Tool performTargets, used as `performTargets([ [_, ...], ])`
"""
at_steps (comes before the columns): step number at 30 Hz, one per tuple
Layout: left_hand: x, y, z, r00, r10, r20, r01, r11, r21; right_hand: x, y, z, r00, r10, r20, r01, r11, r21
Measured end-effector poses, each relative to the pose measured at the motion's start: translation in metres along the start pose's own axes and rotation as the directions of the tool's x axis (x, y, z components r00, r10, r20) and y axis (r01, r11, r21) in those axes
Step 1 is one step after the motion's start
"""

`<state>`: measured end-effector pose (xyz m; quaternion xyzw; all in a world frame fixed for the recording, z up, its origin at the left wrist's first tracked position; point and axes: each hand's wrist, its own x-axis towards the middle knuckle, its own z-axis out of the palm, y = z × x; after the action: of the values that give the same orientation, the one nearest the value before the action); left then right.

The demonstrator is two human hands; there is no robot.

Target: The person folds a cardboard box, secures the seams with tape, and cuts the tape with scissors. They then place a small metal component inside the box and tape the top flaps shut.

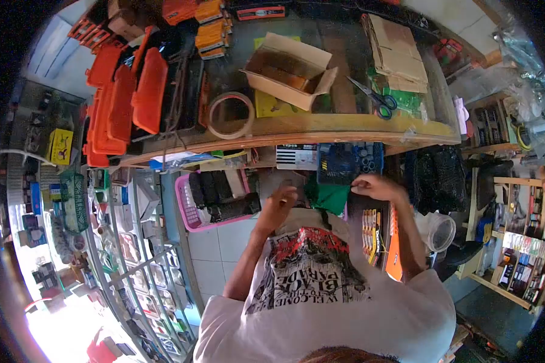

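Green bag (328, 196), soft plastic or cloth, crumpled, low under wooden counter edge, between both hands. Top edge pulled up toward blue crate (345, 162); lower part bunched against white printed shirt. Left hand (283, 199) touching bag's left side, fingers curled, grip not clearly visible. Right hand (375, 186) at bag's upper right corner, fingers pinched near the blue crate's bottom edge. Blue crate: dark blue plastic, gridded wall, upright, tucked on shelf just below counter, small round dark items visible at its right end. Bag contents not visible.
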<state>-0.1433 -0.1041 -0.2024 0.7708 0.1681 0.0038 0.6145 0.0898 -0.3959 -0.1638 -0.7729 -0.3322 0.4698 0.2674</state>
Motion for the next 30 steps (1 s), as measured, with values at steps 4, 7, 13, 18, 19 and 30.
performTargets([
  [4,0.042,-0.049,0.048,0.969,0.151,0.193,-0.223,0.87,0.44,0.066,0.151,0.067,0.962,0.112,-0.249,-0.091,0.991,0.097],
  [7,0.102,-0.051,0.093,0.895,0.299,0.331,-0.439,0.454,0.776,0.104,0.19,0.076,0.86,0.103,-0.501,-0.088,0.995,0.054],
  [13,0.214,-0.101,0.186,0.926,0.231,0.299,-0.344,0.185,0.921,0.19,0.207,0.045,0.576,0.0,-0.818,-0.4,0.872,-0.281],
  [18,0.248,-0.13,0.206,0.963,0.18,0.198,-0.242,0.262,0.934,0.207,0.202,0.054,0.385,-0.046,-0.922,-0.445,0.866,-0.229],
  [19,0.251,-0.13,0.205,0.961,0.181,0.207,-0.25,0.262,0.932,0.206,0.198,0.057,0.37,-0.033,-0.929,-0.462,0.861,-0.214],
  [30,0.156,-0.067,0.139,0.983,-0.018,0.185,0.048,0.985,-0.163,0.098,0.124,0.078,0.715,0.132,-0.686,0.093,0.956,0.28],
])
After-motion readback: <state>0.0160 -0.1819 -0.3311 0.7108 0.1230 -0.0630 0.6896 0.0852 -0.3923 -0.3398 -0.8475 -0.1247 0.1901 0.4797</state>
